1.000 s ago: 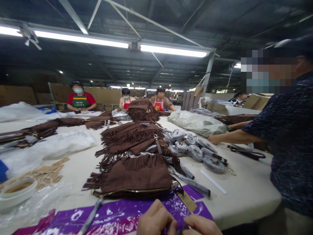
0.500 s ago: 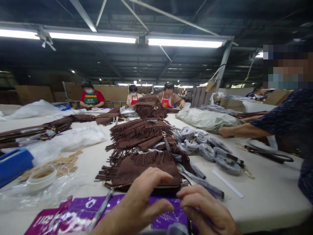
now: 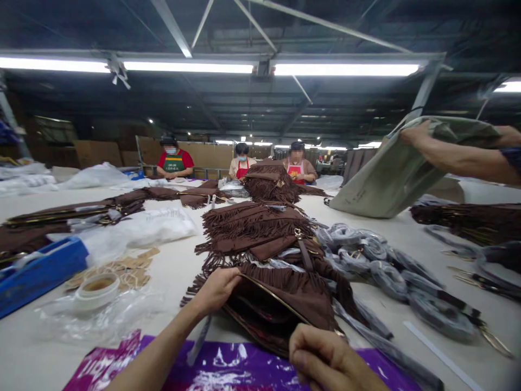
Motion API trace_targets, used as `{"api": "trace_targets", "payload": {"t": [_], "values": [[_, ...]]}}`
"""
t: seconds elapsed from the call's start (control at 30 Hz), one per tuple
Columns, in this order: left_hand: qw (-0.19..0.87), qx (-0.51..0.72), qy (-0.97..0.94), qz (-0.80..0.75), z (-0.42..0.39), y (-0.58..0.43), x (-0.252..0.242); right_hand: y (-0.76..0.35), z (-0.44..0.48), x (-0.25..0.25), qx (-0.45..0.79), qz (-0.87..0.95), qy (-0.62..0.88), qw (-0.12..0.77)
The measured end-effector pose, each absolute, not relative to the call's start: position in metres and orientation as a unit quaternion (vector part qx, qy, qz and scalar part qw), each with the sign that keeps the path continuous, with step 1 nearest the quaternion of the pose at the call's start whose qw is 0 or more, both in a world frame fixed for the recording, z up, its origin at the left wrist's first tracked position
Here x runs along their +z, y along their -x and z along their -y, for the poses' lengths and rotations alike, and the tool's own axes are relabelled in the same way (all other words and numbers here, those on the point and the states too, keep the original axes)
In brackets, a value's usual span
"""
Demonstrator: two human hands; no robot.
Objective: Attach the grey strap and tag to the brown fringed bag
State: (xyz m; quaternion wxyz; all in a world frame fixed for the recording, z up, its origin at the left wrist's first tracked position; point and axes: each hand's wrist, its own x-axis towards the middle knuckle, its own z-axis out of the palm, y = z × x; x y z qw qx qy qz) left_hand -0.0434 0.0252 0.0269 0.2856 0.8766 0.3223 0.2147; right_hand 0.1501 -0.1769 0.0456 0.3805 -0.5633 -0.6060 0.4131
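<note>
A brown fringed bag point(image 3: 285, 290) lies in front of me with its gold-zipped mouth gaping and its dark inside showing. My left hand point(image 3: 220, 288) grips the upper left edge of that mouth. At the near right side of the opening my right hand point(image 3: 321, 355) is closed, fingers curled; whatever it pinches is hidden. Under the bag and my hands spreads a shiny purple plastic bag point(image 3: 228, 364). Just beyond, more brown fringed bags point(image 3: 260, 225) are piled up.
Wrapped coiled straps point(image 3: 386, 277) lie to the right beside a white strip point(image 3: 442, 353). On the left are a tape roll point(image 3: 96, 288), a blue bin point(image 3: 44, 271) and white plastic point(image 3: 142, 231). A co-worker's hands point(image 3: 419, 136) lift a grey-green sack point(image 3: 382, 187). Several people sit opposite.
Both hands were empty above the closed bag; now the left grips its edge, the right has closed, and the bag gapes. The co-worker has raised the sack. My view has turned slightly left.
</note>
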Motion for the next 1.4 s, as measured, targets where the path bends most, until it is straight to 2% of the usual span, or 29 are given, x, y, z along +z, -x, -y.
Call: {"api": "trace_targets", "payload": {"t": [0.17, 0.3, 0.4, 0.53, 0.6, 0.67, 0.73, 0.83, 0.93, 1.2, 1.4], "values": [[0.373, 0.215, -0.847, -0.311, -0.041, 0.045, 0.011, -0.136, 0.140, 0.027, 0.295, 0.673, 0.598, 0.320], [0.416, 0.204, -0.828, -0.316, -0.045, 0.049, 0.007, -0.137, 0.126, 0.022, 0.339, 0.646, 0.600, 0.327], [0.358, 0.256, -0.845, -0.303, -0.034, 0.053, 0.018, -0.140, 0.122, 0.024, 0.432, 0.610, 0.567, 0.348], [0.248, 0.348, -0.880, -0.208, -0.004, 0.054, 0.039, -0.149, 0.123, 0.021, 0.464, 0.584, 0.548, 0.377], [0.254, 0.296, -0.909, -0.147, 0.012, 0.048, 0.044, -0.155, 0.124, 0.020, 0.473, 0.572, 0.554, 0.377], [0.230, 0.188, -0.948, -0.118, 0.024, 0.036, 0.042, -0.159, 0.127, 0.019, 0.480, 0.562, 0.560, 0.374], [0.179, 0.081, -0.971, -0.133, 0.030, 0.019, 0.036, -0.162, 0.130, 0.021, 0.481, 0.553, 0.567, 0.375], [0.155, 0.005, -0.969, -0.193, 0.024, -0.004, 0.028, -0.168, 0.137, 0.024, 0.464, 0.541, 0.589, 0.381], [0.176, -0.001, -0.956, -0.235, 0.010, -0.015, 0.027, -0.180, 0.144, 0.025, 0.430, 0.535, 0.623, 0.375], [0.196, -0.017, -0.954, -0.225, 0.005, -0.020, 0.027, -0.196, 0.153, 0.030, 0.405, 0.516, 0.659, 0.369], [0.234, 0.014, -0.960, -0.154, 0.028, -0.048, 0.022, -0.203, 0.156, 0.022, 0.397, 0.533, 0.666, 0.339]]}}
